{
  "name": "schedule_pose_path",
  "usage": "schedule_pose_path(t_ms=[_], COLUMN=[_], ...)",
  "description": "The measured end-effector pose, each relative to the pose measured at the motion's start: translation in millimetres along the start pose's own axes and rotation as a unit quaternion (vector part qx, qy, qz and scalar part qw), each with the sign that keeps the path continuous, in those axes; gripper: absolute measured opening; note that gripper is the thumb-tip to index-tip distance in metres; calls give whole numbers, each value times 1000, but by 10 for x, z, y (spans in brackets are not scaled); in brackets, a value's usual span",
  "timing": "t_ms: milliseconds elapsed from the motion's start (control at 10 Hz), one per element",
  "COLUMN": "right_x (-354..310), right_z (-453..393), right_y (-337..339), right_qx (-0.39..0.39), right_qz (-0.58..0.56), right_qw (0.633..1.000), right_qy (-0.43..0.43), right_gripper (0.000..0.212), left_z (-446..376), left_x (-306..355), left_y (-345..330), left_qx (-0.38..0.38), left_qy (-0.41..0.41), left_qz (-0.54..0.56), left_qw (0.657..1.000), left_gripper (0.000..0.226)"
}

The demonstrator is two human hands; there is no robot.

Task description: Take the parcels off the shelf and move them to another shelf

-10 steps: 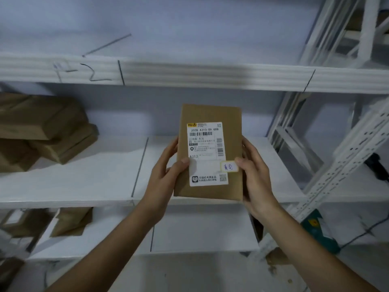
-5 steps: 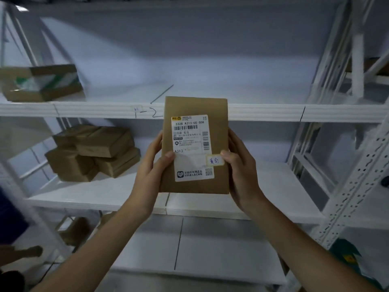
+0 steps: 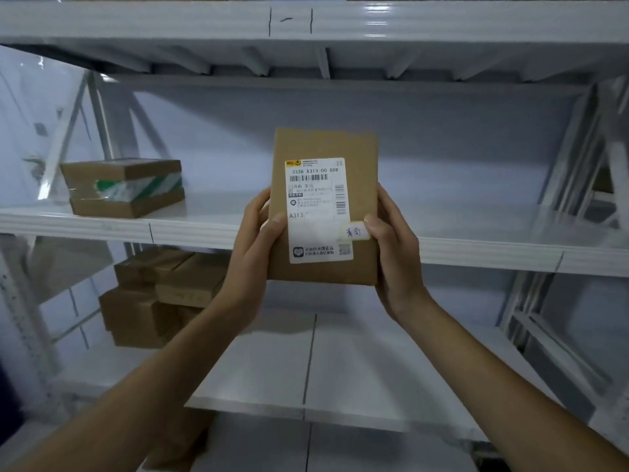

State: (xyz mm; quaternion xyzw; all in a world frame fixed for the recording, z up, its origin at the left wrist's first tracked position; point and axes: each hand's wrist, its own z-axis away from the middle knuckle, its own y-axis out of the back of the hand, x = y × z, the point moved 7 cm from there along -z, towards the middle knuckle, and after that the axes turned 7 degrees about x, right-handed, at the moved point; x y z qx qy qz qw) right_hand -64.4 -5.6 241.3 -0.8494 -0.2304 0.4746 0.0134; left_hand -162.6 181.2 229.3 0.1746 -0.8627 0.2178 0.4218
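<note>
Parcel (image 3: 325, 206) in transit, not yet placed. It is a flat brown packet with a white shipping label facing the camera, held upright in the air in front of the middle shelf (image 3: 476, 247).

Left hand (image 3: 250, 257) is closed on the parcel's left edge, thumb across the front by the label. Right hand (image 3: 394, 257) is closed on the right edge, thumb pressing a small handwritten sticker. Both grips look firm; the parcel is level, not sagging.

Progress, judged from how things lie: this parcel is off whatever shelf it came from, and setting it down is what remains. I cannot tell which shelf is the intended one.

Surroundings: a taped box (image 3: 124, 187) with green-and-white tape sits at the left of the middle shelf, well apart from the parcel. A stack of brown boxes (image 3: 160, 294) occupies the left of the lower shelf (image 3: 374, 369).

Obstructions: the shelf area directly behind and to the right of the parcel looks bare. The top shelf (image 3: 442, 22) overhangs above, so headroom may matter if the parcel stays upright.
</note>
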Motion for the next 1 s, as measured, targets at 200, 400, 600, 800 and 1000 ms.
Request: schedule_pose_path(t_ms=[200,400,600,800,1000], right_x=[386,703,849,821,527], right_z=[-561,-1096,-1421,-1580,-1461], right_y=[-633,-835,-882,-838,-551], right_qx=[25,138,137,121,174], right_qz=[26,22,81,98,173], right_qw=[998,976,943,942,948], right_qy=[-54,-168,-291,-298,-201], right_gripper=[54,39,33,32,42], left_z=[-944,-1662,-1916,-1961,-1980], left_x=[-95,-407,-673,-701,-306], left_y=[364,371,350,336,629], left_qx=[67,55,40,33,143], left_qy=[47,222,329,337,211], left_qz=[-17,6,-3,0,-65], left_qw=[997,974,944,941,965], left_gripper=[37,37,41,37,44])
